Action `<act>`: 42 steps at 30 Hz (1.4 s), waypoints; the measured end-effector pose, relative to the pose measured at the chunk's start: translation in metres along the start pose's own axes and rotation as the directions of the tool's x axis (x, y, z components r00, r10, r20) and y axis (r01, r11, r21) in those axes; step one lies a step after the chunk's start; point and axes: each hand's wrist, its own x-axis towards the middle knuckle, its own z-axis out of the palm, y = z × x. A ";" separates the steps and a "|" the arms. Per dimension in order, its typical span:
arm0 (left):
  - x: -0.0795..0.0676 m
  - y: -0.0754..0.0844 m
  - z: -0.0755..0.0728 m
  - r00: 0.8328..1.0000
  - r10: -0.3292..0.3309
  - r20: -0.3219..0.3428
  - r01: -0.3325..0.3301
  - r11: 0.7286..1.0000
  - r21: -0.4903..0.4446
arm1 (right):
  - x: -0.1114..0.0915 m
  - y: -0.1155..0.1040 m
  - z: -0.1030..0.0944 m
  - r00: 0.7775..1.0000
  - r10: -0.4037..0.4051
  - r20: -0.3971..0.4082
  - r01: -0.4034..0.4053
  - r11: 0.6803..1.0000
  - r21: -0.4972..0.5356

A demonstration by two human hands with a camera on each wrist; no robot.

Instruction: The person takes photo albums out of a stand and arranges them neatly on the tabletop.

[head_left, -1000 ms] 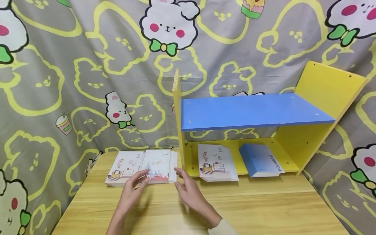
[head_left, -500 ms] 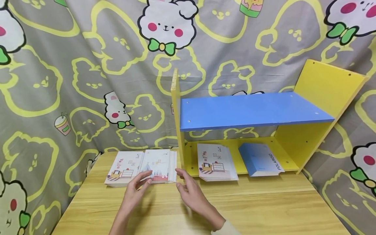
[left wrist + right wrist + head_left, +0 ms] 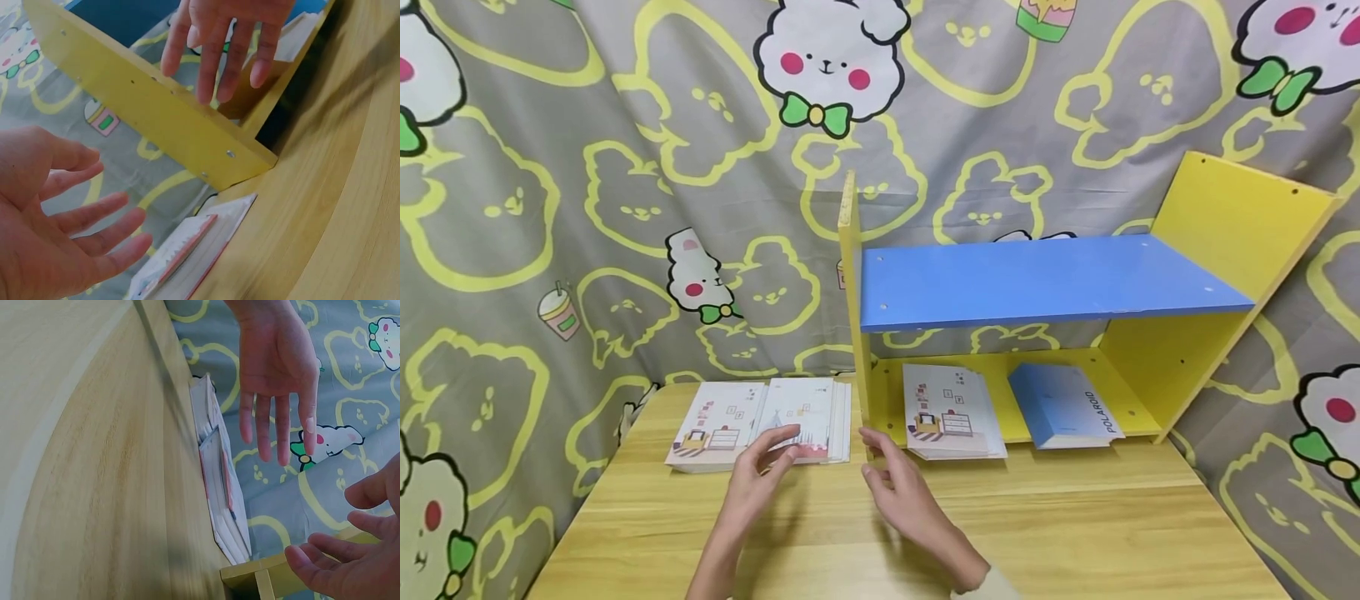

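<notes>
My left hand (image 3: 756, 475) hovers in front of the second book stack (image 3: 808, 400), fingers loosely bent with nothing in them; its fingertips overlap the cover's lower edge. To the right, my right hand (image 3: 906, 496) is also bare, just before the foot of the shelf's yellow side panel (image 3: 853, 308). Both wrist views show gaps between the spread fingers. Another book stack (image 3: 718, 417), with an armchair drawing, lies flat at the left. The left wrist view shows a book (image 3: 219, 231) lying low beside the yellow panel, beyond the left fingertips.
A yellow and blue shelf (image 3: 1052, 279) stands at the back right. On its lower board lie a white illustrated book stack (image 3: 951, 408) and a blue POLAROID book stack (image 3: 1063, 404), both jutting past the front edge. Behind the wooden table (image 3: 1037, 533) hangs a patterned curtain (image 3: 625, 200).
Both hands have drifted a little to the right, the left sliding off the second stack's left edge. The books and shelf stay where they were.
</notes>
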 end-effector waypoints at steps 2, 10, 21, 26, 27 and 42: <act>-0.001 0.000 0.001 1.000 -0.008 0.005 0.008 1.000 -0.011 | -0.001 0.001 -0.001 1.000 0.000 -0.001 0.000 1.000 0.006; -0.002 0.007 0.008 0.999 -0.024 0.027 0.025 0.998 -0.056 | -0.004 0.000 -0.008 1.000 -0.009 -0.010 0.009 1.000 0.014; 0.001 0.011 0.021 0.998 0.005 0.061 -0.001 0.998 -0.068 | -0.008 0.002 -0.019 0.998 -0.038 -0.041 0.037 0.999 -0.018; 0.003 0.013 0.028 0.998 0.010 0.057 -0.005 0.997 -0.083 | -0.010 0.002 -0.026 0.998 -0.036 -0.050 0.036 0.999 0.008; 0.003 0.013 0.030 0.998 0.013 0.057 -0.008 0.996 -0.085 | -0.010 0.002 -0.028 0.998 -0.032 -0.049 0.033 0.999 0.016; 0.007 0.015 0.053 0.995 0.010 0.095 0.005 0.988 -0.157 | -0.010 0.004 -0.043 0.996 -0.006 -0.085 0.013 0.997 0.080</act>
